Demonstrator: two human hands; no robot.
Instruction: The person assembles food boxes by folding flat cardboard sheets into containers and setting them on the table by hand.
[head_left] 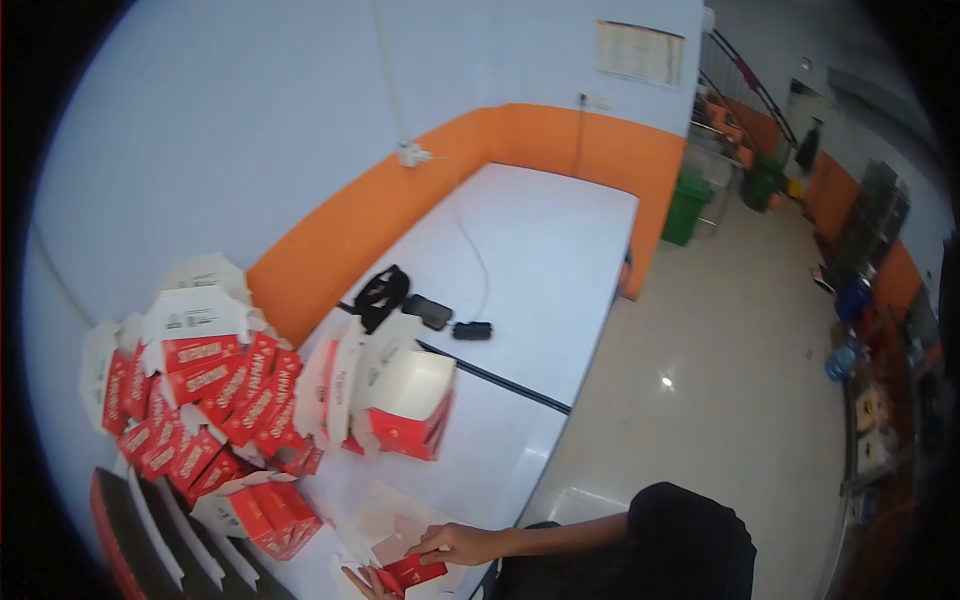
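Note:
A red and white paper food box (415,572), part folded, lies at the near edge of the table at the bottom of the view. My right hand (460,544) comes in from the right, its fingers closed on the box's red panel. At the box's left side is my left hand (368,583), fingers bent against the board and partly cut off by the frame's lower edge. Pale flaps of the box spread out beyond my hands. Just left of them are folded red boxes (270,515) lying together.
A large heap of folded red boxes (230,375) fills the table's left side. Two opened boxes (405,425) stand before it. Farther along the white table (540,240) are a black strap (383,296), a dark device (430,312) and a cabled black block (472,330). Green bins (686,210) stand beyond.

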